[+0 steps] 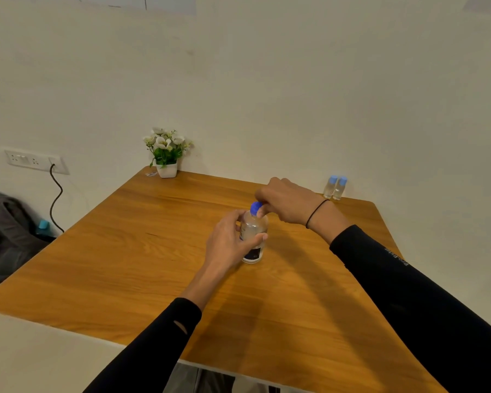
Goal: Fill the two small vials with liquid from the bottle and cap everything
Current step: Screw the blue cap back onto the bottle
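Observation:
A clear plastic bottle [254,231] with a dark label stands upright in the middle of the wooden table [125,251]. My left hand [227,242] grips its body from the left. My right hand [284,201] reaches in from the right and pinches the blue cap [255,207] on the bottle's neck. Two small clear vials [335,188] with light blue caps on them stand side by side at the table's far right edge, against the wall.
A white pot of white flowers [167,154] stands at the table's far left corner. A grey backpack [6,234] lies on the floor at the left, below a wall socket [36,160] with a black cable.

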{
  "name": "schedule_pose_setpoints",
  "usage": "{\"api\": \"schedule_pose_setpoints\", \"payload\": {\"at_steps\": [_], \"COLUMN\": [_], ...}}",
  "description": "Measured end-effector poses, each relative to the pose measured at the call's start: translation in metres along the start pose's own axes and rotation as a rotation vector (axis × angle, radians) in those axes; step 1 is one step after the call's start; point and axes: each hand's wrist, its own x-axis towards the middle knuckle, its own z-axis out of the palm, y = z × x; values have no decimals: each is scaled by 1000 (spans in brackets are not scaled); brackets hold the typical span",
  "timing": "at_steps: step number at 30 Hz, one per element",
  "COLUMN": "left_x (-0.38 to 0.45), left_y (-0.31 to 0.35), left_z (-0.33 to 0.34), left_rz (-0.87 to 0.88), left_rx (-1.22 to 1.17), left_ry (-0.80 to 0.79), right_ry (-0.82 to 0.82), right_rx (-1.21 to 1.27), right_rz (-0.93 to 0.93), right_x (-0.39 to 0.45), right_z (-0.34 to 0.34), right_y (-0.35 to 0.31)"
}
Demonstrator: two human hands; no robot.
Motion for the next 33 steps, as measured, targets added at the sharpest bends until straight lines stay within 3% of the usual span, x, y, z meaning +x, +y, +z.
{"api": "schedule_pose_setpoints", "payload": {"at_steps": [4,8,13,20,25,28,33], "left_x": [0,-1,-2,14,60,98,166], "left_y": [0,2,2,-7,-30,-44,-69], "left_z": [0,1,0,-10,-37,-50,-57], "left_rz": [5,4,5,7,-54,-95,-129], "left_rx": [3,-3,3,4,10,3,-32], "left_ry": [2,4,15,33,6,-22,-41], "right_ry": [-17,-2,-26,181,23,-139,-218], "right_rx": [117,-11,-73,361,441,360,229], "right_rz": [-29,-103,-1,149,230,271,356], "right_x": [0,-6,7,-5,-5,7,40], "right_z": [1,2,8,36,95,124,146], "right_y": [1,-6,-6,18,25,35,59]}}
